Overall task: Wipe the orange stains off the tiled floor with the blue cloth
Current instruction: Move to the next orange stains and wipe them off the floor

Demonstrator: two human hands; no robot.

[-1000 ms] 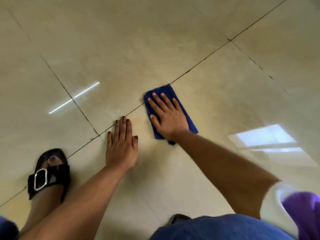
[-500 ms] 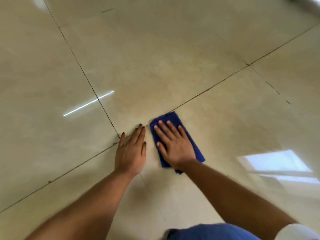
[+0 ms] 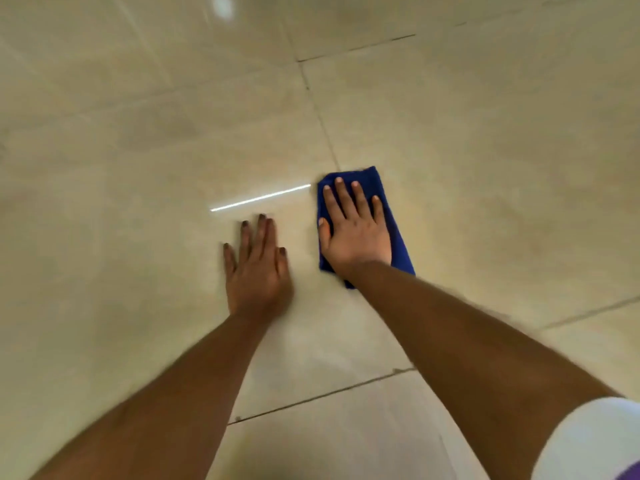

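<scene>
A folded blue cloth (image 3: pixel 370 178) lies flat on the glossy beige tiled floor (image 3: pixel 485 168). My right hand (image 3: pixel 353 230) presses down on the cloth with fingers spread, covering most of it. My left hand (image 3: pixel 258 261) rests flat on the bare tile just left of the cloth, fingers together, holding nothing. A faint orange tinge (image 3: pixel 426 223) shows on the tile to the right of the cloth; the frame is blurred, so its edges are unclear.
Dark grout lines (image 3: pixel 322 123) run across the floor, one ending at the cloth's top edge. A bright streak of reflected light (image 3: pixel 259 198) lies left of the cloth. A white sleeve (image 3: pixel 588 441) shows at the bottom right.
Both hands and the cloth have slid forward onto another tile, past the grout junction. The view has tilted up, and the sandalled foot and blue clothing have dropped out of sight.
</scene>
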